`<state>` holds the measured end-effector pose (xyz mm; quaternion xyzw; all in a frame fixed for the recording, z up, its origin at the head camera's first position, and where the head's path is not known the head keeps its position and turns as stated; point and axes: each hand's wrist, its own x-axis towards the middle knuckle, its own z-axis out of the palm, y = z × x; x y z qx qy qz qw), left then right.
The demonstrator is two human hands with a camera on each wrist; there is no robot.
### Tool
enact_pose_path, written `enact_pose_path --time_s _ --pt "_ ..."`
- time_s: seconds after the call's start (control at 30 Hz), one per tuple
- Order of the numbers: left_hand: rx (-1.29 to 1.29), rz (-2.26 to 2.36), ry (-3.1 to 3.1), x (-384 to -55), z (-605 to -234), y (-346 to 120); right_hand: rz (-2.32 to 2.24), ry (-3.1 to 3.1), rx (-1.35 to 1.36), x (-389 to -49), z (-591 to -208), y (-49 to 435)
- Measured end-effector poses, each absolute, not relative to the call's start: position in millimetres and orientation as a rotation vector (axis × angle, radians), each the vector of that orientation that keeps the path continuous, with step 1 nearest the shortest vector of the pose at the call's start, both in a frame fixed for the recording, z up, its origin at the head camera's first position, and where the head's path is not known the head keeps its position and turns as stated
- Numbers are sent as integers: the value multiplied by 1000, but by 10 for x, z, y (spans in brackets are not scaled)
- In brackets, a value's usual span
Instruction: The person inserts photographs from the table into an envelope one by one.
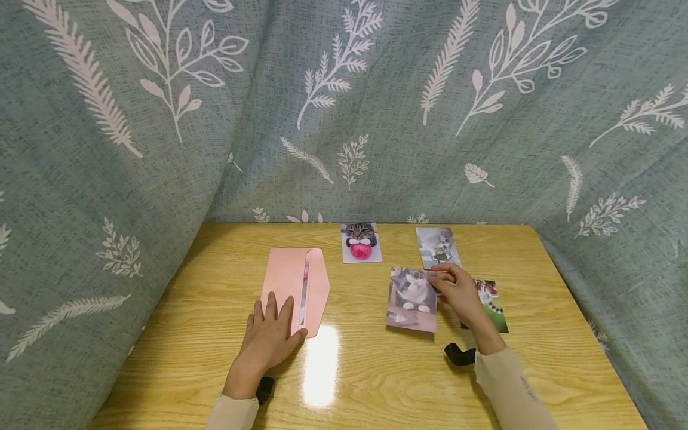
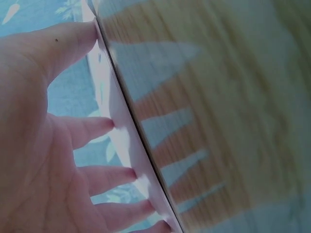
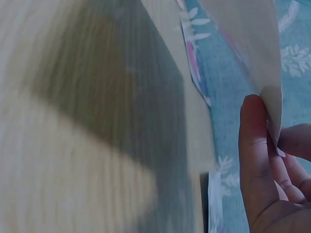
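In the head view, a pink envelope point(image 1: 282, 269) lies at the left of the table with its flap unfolded to the right. A strip of a picture card point(image 1: 304, 292) shows at its opening. My left hand point(image 1: 269, 334) rests on the envelope's lower part, fingers spread. My right hand point(image 1: 459, 292) pinches the right edge of a photo card point(image 1: 411, 298) of a grey and white cat. In the right wrist view, this photo card point(image 3: 257, 43) is raised off the table, its back showing, between thumb and fingers of my right hand point(image 3: 272, 179).
A tabby cat card point(image 1: 361, 243) lies at the back middle, and a grey cat card point(image 1: 438, 246) at the back right. Another card with green point(image 1: 494, 310) is partly hidden behind my right hand. A patterned curtain point(image 1: 344, 119) surrounds the wooden table point(image 1: 376, 382).
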<state>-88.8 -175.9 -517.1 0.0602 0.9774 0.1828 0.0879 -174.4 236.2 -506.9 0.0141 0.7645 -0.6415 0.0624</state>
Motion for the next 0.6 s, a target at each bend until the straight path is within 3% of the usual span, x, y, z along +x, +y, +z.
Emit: enact_pose_path --time_s 0.6 --pt "171 583 2905 -872 -5151 -1760 -1952 2337 -34 -2093 -5031 1714"
